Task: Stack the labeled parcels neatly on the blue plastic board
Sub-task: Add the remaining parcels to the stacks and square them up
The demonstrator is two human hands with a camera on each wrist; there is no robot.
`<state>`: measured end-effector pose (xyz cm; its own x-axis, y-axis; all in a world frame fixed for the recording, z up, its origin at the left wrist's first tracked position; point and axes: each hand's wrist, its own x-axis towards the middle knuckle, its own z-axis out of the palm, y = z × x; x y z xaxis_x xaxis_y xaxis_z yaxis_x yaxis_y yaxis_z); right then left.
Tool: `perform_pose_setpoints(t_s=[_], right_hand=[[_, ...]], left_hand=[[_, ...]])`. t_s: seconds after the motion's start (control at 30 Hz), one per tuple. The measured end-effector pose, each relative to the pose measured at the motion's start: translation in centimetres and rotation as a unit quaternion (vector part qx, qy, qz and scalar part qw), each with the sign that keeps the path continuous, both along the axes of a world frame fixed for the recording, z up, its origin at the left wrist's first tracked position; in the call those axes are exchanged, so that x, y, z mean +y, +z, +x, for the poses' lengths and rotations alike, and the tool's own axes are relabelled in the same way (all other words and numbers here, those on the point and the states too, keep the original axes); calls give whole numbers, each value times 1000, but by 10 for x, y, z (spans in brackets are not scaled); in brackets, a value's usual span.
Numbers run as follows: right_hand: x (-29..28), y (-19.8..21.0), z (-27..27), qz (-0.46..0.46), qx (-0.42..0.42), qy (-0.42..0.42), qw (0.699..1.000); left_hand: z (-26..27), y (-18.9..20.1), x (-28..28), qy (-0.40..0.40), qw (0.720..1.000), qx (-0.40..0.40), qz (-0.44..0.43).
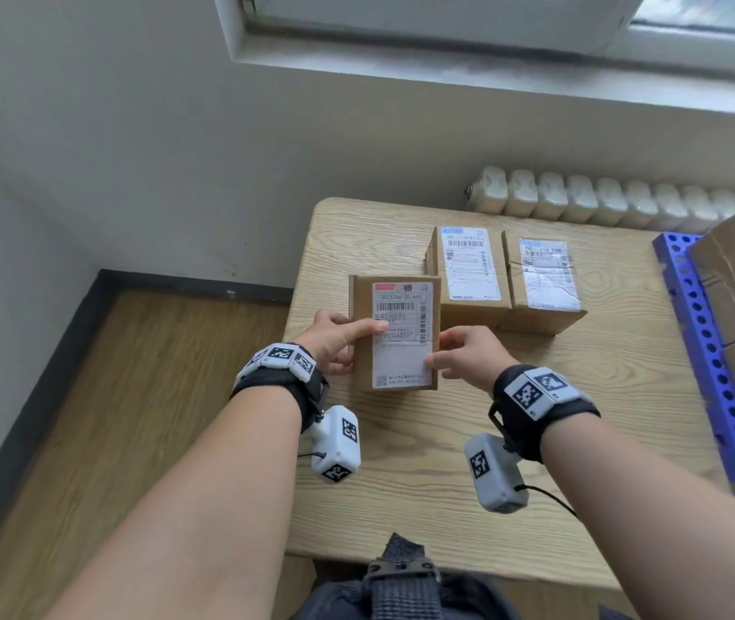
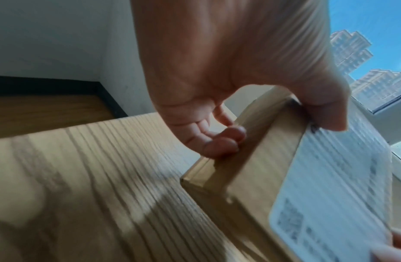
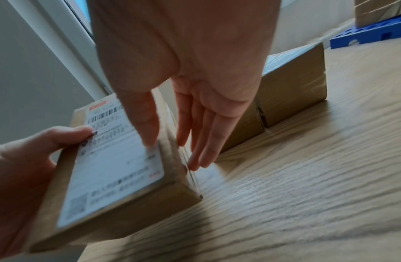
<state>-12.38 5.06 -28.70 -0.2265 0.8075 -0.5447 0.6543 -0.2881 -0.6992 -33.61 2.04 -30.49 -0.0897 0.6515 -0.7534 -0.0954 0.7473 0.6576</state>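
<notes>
Worktop [image 1: 468, 485] carries everything; blue plastic board [image 1: 710, 364] at its right edge, cartons already on it. Two labeled parcels [image 1: 509, 279] wait just beyond held parcel [image 1: 394, 333], label up for reading. My left hand [image 1: 334, 340] grips parcel: thumb on label, fingers curled under. My right hand [image 1: 464, 355] lies straight-fingered, steadying right side. Left wrist view alone shows underside fingers [image 2: 219, 147]; right wrist view shows parcel raised off worktop.

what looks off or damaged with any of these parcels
The right-hand parcel of the pair at the back of the table has a wrinkled, crumpled label under shiny tape, unlike its flat-labelled neighbour. The parcel gripped by the left hand looks intact; the right hand touches its edge with straight fingers.
</notes>
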Motion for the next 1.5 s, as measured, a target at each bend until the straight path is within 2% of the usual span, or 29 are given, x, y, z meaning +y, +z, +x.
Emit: perform_pose_setpoints(t_s=[0.17,0.37,0.6,0.8,1.0,1.23,1.5], right_hand=[[-13,-1,0,-29,67,-90,993],[-31,4,8,-28,173,-219,960],[-60,9,44,0,172,-284,943],[-76,22,88,39,183,-327,926],[-97,43,150,70,201,-349,912],[-113,84,254,119,218,-349,904],[-126,152,340,199,242,-275,909]], left_hand=[[8,7,-7,-12,999,-32,35],[20,9,-13,-42,995,-59,62],[57,11,-18,-113,989,-75,66],[103,28,-20,-138,984,-63,90],[169,48,-24,-165,976,-51,133],[280,86,-37,-166,969,-68,170],[375,145,-47,-60,959,-73,268]])
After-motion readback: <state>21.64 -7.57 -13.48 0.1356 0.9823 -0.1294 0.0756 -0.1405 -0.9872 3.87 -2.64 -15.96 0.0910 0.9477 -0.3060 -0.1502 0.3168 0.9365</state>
